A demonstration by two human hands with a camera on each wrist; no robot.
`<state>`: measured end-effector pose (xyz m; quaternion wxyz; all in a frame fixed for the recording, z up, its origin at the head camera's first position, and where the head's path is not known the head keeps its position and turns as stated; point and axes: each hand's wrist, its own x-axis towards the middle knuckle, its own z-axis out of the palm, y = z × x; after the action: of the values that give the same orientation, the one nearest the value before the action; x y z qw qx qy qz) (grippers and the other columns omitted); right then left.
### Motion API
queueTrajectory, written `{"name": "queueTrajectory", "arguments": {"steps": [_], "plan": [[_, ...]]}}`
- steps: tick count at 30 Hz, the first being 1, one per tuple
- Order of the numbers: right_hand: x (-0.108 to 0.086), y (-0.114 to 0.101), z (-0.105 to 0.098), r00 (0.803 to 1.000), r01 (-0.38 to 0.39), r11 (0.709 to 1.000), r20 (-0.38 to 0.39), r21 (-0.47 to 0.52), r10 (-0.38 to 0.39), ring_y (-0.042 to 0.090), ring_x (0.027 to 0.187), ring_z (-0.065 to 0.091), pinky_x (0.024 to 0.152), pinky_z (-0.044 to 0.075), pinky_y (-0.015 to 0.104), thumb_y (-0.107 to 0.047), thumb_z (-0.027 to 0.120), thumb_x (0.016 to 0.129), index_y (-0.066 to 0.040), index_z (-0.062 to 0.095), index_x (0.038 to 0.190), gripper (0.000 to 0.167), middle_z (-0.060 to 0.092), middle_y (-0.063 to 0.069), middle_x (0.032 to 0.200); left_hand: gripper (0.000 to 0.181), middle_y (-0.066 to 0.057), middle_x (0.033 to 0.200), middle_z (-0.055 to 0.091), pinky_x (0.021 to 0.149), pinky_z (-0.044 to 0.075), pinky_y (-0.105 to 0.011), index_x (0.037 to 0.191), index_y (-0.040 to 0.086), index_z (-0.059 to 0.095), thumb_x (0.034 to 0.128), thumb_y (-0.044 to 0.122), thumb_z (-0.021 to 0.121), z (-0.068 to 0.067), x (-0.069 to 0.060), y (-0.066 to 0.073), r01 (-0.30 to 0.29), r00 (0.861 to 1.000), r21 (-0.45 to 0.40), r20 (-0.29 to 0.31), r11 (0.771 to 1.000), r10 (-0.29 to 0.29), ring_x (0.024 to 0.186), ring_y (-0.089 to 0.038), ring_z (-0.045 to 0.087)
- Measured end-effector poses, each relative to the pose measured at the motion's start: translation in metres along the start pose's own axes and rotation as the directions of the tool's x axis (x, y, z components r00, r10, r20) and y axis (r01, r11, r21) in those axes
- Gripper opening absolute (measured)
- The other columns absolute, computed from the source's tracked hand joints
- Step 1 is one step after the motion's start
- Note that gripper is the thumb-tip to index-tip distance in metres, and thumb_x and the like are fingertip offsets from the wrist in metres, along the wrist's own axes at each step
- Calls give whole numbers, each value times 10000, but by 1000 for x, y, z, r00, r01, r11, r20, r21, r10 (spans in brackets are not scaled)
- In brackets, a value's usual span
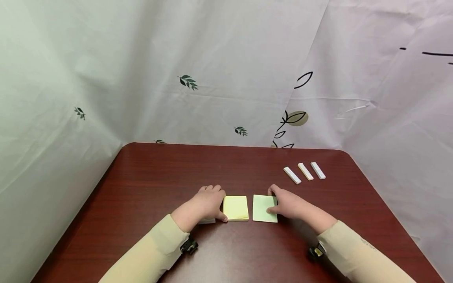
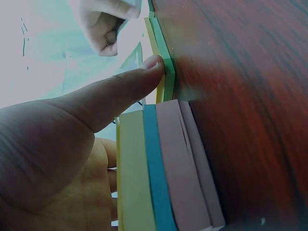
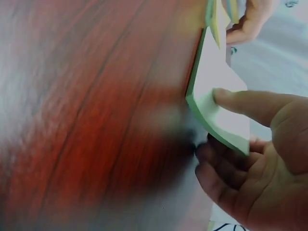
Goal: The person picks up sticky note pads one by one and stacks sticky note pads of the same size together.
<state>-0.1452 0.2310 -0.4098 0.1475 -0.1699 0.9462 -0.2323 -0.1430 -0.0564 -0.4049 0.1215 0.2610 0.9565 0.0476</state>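
Observation:
My left hand (image 1: 205,203) reaches over the left side of a yellow sticky-note pad (image 1: 236,207). Its thumb presses the near corner and its fingers hold the far corner. In the left wrist view, a green layer shows beneath the yellow. Partly under that palm lies a stack of pads (image 2: 180,163), with yellow, blue and pink edges. To the right, a light green sticky-note pad (image 1: 262,208) is pinched by my right hand (image 1: 288,202). The thumb lies on top and fingers are under its right edge, which bends upward in the right wrist view. A narrow gap separates the two pads.
Three small pale bars, one left (image 1: 291,175), one in the middle (image 1: 305,171) and one right (image 1: 318,170), lie at the back right of the dark red wooden table (image 1: 170,169). Patterned white sheeting (image 1: 219,106) hangs behind and beside the table.

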Motion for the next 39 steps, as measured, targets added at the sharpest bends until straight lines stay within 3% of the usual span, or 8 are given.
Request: {"name": "queueTrajectory", "arguments": {"steps": [3,6,15,21,29,31,33,39], "plan": [[-1,1,-2,999,39,993,-38,109,-35,144,634,461,585,405,308,-118,730,894,-106,463,1019,296,485,23,770,627,-22,1030,542,963,416,-468,1082,116,633,704,575,835,0,0,0,2,1000,3,-3,1000,-2,981,-259,531],[0,2,-5,997,66,966,-62,251,-52,153,643,528,580,484,320,-68,661,937,-96,466,1044,225,528,46,816,624,-22,1018,536,968,414,-469,1078,115,634,706,574,834,0,-1,0,3,1000,8,-3,1000,-3,982,-262,532],[10,-6,-10,1000,14,814,-30,580,5,240,769,648,606,577,471,-36,572,981,-15,458,1193,242,600,163,990,630,-26,1029,535,973,410,-466,1085,113,636,709,580,829,-1,-1,3,11,1000,17,10,1000,-11,997,-266,532],[20,-16,0,998,-21,738,59,674,-26,229,802,663,612,584,417,-53,570,985,29,437,1224,285,608,168,999,641,-33,1030,541,960,417,-457,1096,103,643,707,576,832,-3,-1,4,12,1000,25,2,1000,-12,1001,-269,535],[34,-30,20,987,-91,678,155,729,-34,211,806,668,607,582,353,-64,573,986,37,441,1238,302,644,139,1010,655,-44,1050,550,972,414,-452,1130,89,638,724,568,825,-4,-1,6,26,999,28,20,999,-26,1016,-274,539],[37,-33,24,986,-92,678,159,729,-38,212,806,669,605,583,357,-62,573,984,40,441,1239,305,648,136,1013,674,-45,1045,551,971,414,-451,1144,81,636,721,570,827,-4,-1,6,29,999,30,19,999,-29,1013,-272,540],[40,-36,28,988,-86,698,150,711,-31,209,782,667,589,581,362,-60,588,973,38,457,1225,301,649,137,989,692,-42,1046,556,970,415,-448,1159,77,636,717,575,826,-3,-1,5,27,1000,35,13,999,-28,1017,-267,544],[43,-46,34,997,-74,857,53,511,54,180,543,597,486,542,342,-108,681,925,-21,555,1124,252,607,113,832,710,-46,1112,579,1008,398,-457,1194,82,635,725,584,815,0,-1,3,12,1000,34,2,999,-12,1086,-263,552]]}}
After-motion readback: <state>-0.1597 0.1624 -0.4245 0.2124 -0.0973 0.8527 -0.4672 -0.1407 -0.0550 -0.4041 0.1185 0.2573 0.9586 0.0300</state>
